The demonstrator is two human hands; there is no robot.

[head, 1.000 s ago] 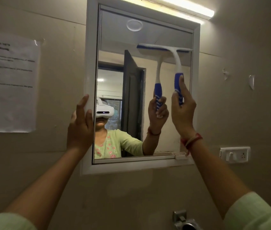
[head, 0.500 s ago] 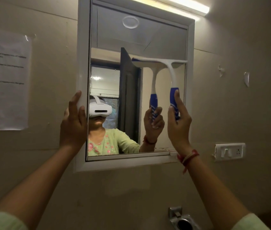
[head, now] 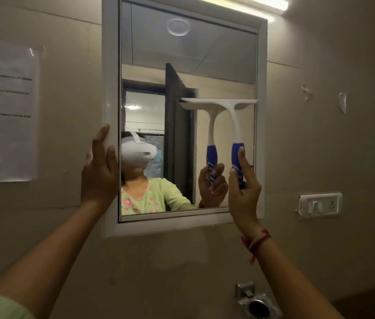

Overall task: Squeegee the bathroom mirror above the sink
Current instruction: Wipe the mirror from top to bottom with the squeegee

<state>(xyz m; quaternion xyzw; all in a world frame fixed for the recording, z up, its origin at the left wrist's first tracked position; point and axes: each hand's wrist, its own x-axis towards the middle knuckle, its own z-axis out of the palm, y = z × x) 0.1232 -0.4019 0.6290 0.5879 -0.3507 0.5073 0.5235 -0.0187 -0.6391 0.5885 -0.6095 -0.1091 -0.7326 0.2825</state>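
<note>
Squeegee (head: 232, 107) has come halfway down the mirror (head: 182, 65); we continue, right hand (head: 243, 192) fingers clamped on it, left hand (head: 100, 173) fingers together on the frame (head: 110, 88).

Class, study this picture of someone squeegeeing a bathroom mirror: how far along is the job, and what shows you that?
Roughly midway through one pass. In hand: the right hand grips the squeegee, its blade across the right half of the mirror near mid-height, while the left hand steadies the frame. Whether the glass above is wiped cannot be told. Left: the strip below the blade and the left half.
</note>
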